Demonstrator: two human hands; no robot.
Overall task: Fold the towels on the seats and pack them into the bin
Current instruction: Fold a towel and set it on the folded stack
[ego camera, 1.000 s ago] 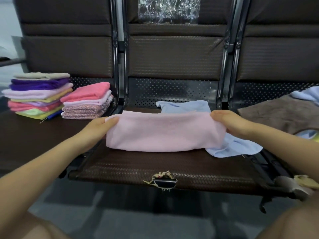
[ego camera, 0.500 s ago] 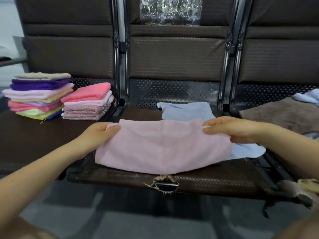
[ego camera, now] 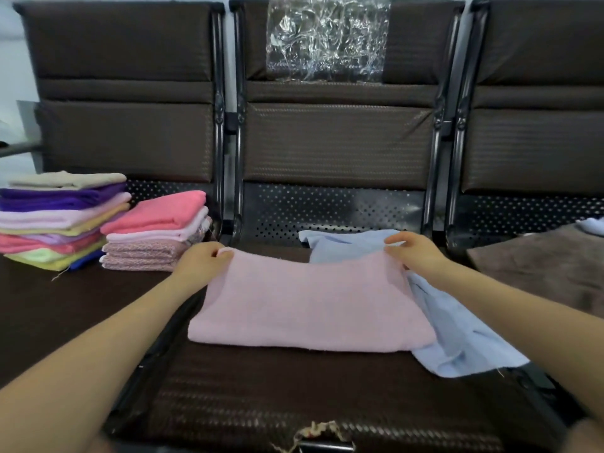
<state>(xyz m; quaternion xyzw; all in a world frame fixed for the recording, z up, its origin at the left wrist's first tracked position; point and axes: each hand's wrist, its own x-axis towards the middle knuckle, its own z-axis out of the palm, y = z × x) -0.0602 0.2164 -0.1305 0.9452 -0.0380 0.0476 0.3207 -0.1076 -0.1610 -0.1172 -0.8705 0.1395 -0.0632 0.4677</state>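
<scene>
A pale pink towel lies folded on the middle seat. My left hand pinches its far left corner and my right hand pinches its far right corner. Under the pink towel's right side lies a crumpled light blue towel. Two stacks of folded towels sit on the left seat: a tall mixed-colour stack and a smaller pink one. No bin is in view.
A brown towel covers the right seat, with a bit of light blue cloth behind it. The middle seat's front edge is torn. Clear plastic hangs on the middle backrest. Metal frames separate the seats.
The towel was held flat, then lifted by its far edge and carried away from me. Now that edge lies over the far side, folding the towel in half on the seat.
</scene>
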